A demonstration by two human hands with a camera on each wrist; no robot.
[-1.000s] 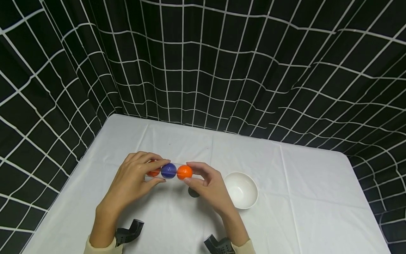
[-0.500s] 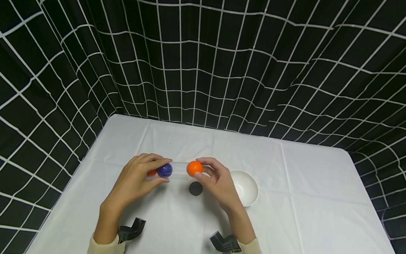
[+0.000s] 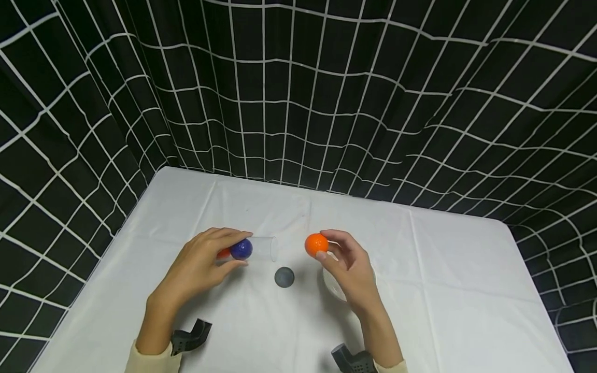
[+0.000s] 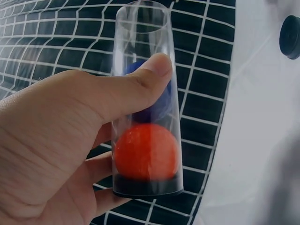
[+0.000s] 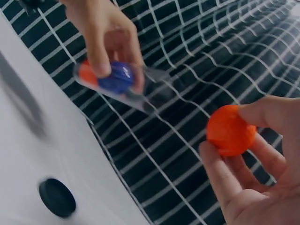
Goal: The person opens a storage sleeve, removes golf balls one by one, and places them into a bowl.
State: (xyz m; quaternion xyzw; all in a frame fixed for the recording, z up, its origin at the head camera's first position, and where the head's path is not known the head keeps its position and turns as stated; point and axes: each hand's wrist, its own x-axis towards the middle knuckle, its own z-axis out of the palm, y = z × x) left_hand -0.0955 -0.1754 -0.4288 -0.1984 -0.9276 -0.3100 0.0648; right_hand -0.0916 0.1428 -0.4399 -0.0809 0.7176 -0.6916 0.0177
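Note:
My left hand (image 3: 200,261) grips a clear tube (image 4: 143,40) round its middle, fingers on one side and thumb on the other. Inside it sit a red-orange ball (image 4: 146,152), against the black closed end, and a blue ball (image 3: 241,249) partly behind my thumb in the left wrist view. The tube's other end is uncapped and points right in the head view. My right hand (image 3: 350,267) pinches an orange ball (image 3: 316,244) between thumb and fingertips, apart from the tube. Beneath that hand a white bowl (image 3: 332,285) is partly hidden.
A black round cap (image 3: 284,277) lies on the white-covered table (image 3: 457,290) between the two hands. A black curtain with a white grid (image 3: 298,93) stands behind and along the sides. A dark wrist device (image 3: 192,335) is on the left forearm, another on the right.
My right hand has drawn the orange ball out of the tube's open end and carried it right, over the bowl's near-left side. My left hand keeps holding the tube almost in place.

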